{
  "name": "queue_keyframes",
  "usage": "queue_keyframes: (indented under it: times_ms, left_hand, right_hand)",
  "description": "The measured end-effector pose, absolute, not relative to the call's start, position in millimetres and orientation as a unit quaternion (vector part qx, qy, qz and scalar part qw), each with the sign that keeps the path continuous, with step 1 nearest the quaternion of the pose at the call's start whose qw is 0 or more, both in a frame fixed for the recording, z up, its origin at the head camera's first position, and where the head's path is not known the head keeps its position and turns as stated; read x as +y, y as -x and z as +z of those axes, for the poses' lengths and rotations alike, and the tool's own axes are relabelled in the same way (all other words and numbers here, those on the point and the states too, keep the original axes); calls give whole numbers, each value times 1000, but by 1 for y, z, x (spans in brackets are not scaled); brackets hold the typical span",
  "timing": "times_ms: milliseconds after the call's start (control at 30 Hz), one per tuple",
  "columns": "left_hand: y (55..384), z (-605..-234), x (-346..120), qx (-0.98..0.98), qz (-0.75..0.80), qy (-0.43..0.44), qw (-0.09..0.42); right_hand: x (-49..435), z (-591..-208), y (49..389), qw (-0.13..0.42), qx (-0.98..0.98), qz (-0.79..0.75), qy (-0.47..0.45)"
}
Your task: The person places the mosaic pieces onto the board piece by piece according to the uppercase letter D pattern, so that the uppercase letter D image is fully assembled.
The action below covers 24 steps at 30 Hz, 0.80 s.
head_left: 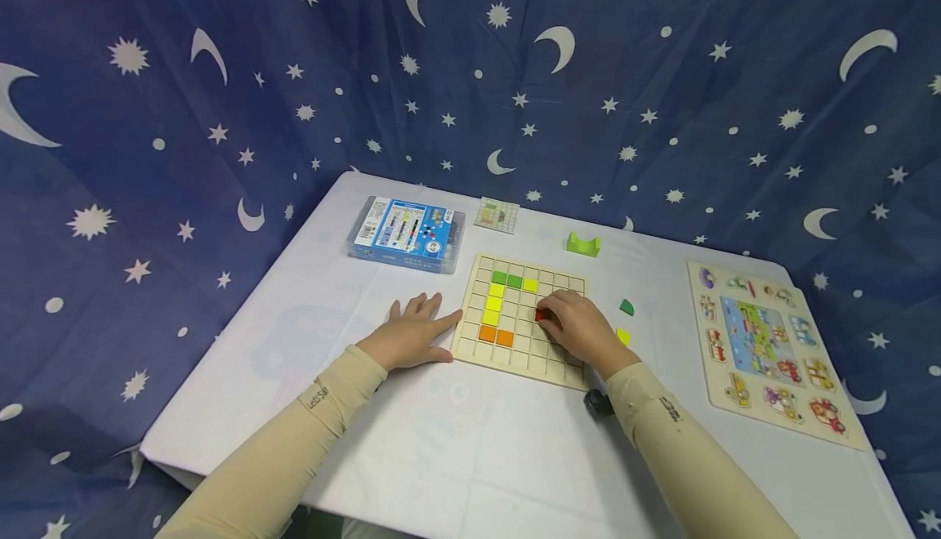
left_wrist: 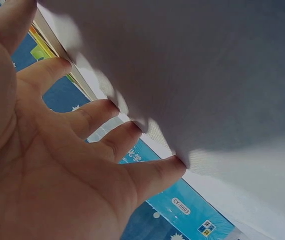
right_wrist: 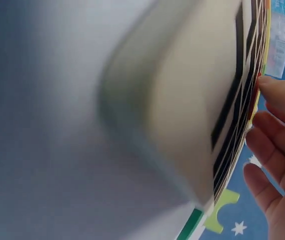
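Observation:
A wooden grid board [head_left: 525, 366] lies on the table, with green tiles [head_left: 507, 279], yellow tiles [head_left: 493, 305] and orange tiles [head_left: 496, 335] set in its left half. My right hand [head_left: 584, 331] is over the board's right half, thumb and fingers pinching a red tile [head_left: 541, 315] at the grid; the right wrist view shows the red tile [right_wrist: 254, 97] at the thumb tip. At the board's left edge, my left hand [head_left: 408, 336] lies palm down with fingers spread, the index fingertip at the rim. In the left wrist view its fingertips [left_wrist: 180, 162] rest on the white cloth.
A clear case with a blue label [head_left: 408, 233] and a small pattern card [head_left: 497, 216] stand behind the board. Right of it lie a light green holder [head_left: 583, 245], a dark green piece [head_left: 626, 307], a yellow piece [head_left: 623, 336], a black object [head_left: 599, 403] and a picture puzzle [head_left: 772, 351].

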<state>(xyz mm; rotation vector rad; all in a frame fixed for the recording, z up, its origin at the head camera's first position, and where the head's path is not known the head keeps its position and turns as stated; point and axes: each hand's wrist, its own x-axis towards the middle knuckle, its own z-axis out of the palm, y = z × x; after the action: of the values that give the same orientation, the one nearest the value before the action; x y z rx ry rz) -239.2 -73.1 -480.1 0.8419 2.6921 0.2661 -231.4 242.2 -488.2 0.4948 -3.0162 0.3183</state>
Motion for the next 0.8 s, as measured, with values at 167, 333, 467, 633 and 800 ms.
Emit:
queue_keyframes:
  times_ms: [167, 333, 467, 633, 800]
  left_hand:
    - [239, -480, -72, 940, 91, -293, 151]
    - [240, -481, -72, 940, 88, -293, 153]
    - [241, -482, -74, 941, 81, -290, 151]
    - [241, -482, -74, 940, 86, -296, 149]
    - [241, -483, -72, 938, 86, -300, 151]
  right_hand:
    - [261, -483, 224, 53, -988, 101, -106]
    - [292, -477, 212, 43, -996, 82, -16]
    - [311, -472, 205, -9, -996, 69, 61]
    - [322, -469, 200, -57, -993, 76, 71]
    - [328, -472, 195, -13, -995, 89, 37]
